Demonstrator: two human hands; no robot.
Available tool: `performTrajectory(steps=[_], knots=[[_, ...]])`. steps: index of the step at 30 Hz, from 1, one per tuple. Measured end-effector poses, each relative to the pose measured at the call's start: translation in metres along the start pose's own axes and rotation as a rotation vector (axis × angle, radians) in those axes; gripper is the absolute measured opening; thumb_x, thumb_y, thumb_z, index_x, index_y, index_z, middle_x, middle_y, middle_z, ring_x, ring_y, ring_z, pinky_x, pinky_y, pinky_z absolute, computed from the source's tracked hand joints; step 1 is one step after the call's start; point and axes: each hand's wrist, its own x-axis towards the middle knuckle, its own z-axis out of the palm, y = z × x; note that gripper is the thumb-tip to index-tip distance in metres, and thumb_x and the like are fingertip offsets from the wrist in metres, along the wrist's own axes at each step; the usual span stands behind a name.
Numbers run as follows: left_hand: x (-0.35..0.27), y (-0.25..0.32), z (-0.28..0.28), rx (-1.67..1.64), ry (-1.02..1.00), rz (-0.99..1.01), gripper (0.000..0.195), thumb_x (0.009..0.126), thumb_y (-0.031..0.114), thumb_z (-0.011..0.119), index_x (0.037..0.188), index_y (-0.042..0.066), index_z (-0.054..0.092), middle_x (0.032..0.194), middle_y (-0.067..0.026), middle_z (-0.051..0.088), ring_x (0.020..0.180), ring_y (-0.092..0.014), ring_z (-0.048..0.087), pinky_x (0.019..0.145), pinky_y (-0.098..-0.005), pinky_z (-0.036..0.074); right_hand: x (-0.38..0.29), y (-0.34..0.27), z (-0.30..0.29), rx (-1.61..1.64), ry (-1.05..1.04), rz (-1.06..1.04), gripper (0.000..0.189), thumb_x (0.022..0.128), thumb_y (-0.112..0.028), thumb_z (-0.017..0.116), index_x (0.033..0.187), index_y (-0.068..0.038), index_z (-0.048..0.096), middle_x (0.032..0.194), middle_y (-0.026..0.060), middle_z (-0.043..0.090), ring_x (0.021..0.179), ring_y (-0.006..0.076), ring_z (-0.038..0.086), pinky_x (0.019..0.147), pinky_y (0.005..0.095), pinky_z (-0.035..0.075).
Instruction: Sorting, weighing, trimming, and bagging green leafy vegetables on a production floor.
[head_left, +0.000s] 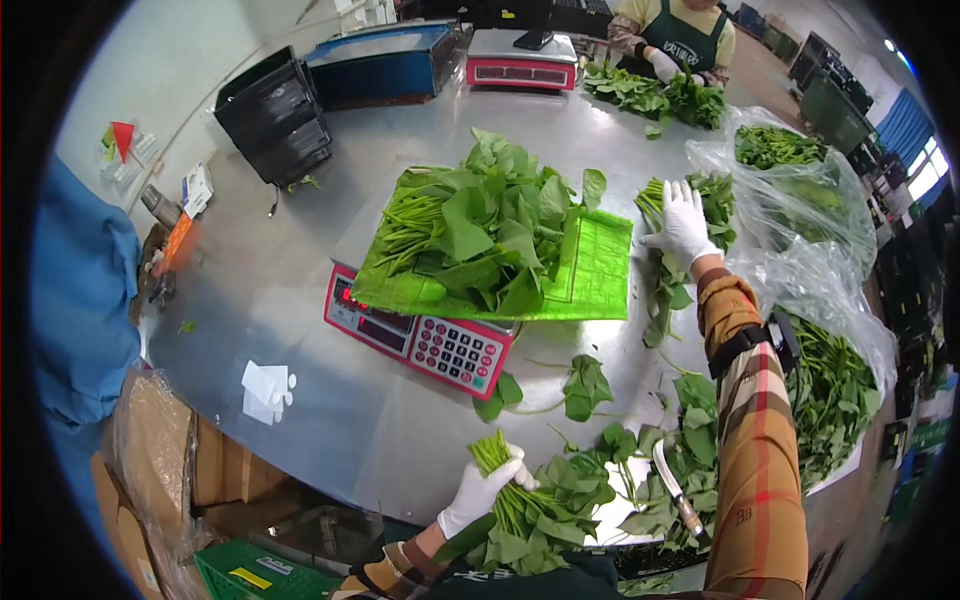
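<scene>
My left hand (486, 484), in a white glove, grips a bunch of leafy green stems (525, 517) at the near edge of the metal table. Gloved in white too, my right hand (681, 225) lies with fingers spread on another leafy bunch (712, 196) at the right; whether it grips any stems cannot be told. Between and beyond the hands, a large pile of leafy greens (480, 225) rests on a bright green sheet (600, 262) on top of a red-framed digital scale (420, 345). A curved knife (671, 480) with a wooden handle lies on leaves near my right forearm.
Clear plastic bags (806, 225) and more greens (825, 397) line the right side. Loose leaves (589, 386) lie before the scale. Across the table (300, 315), a co-worker (679, 37) handles greens beside a second scale (521, 64). A black crate (274, 116) stands at the far left.
</scene>
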Motion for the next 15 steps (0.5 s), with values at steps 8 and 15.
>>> performTrajectory(steps=[8,15], knots=[[0.023,0.001,-0.014,-0.082,-0.013,-0.182,0.009,0.1,0.004,0.051,0.109,0.001,0.05,0.082,-0.008,0.057,0.082,-0.023,0.062,0.09,-0.0498,0.054,0.069,0.044,0.037,0.032,-0.319,0.0,0.135,0.052,-0.058,0.089,0.148,0.012,0.024,0.139,0.0288,0.049,0.134,0.0389,0.046,0.115,0.0439,0.033],[0.024,0.001,-0.021,-0.093,-0.062,-0.211,0.015,0.101,0.006,0.052,0.116,0.002,0.051,0.088,-0.0079,0.059,0.086,-0.02,0.063,0.093,-0.0514,0.054,0.08,0.063,0.056,0.084,-0.322,0.086,0.05,0.064,-0.033,0.078,0.104,-0.003,0.071,0.105,0.0209,0.07,0.1,0.0355,0.068,0.088,0.0404,0.054]])
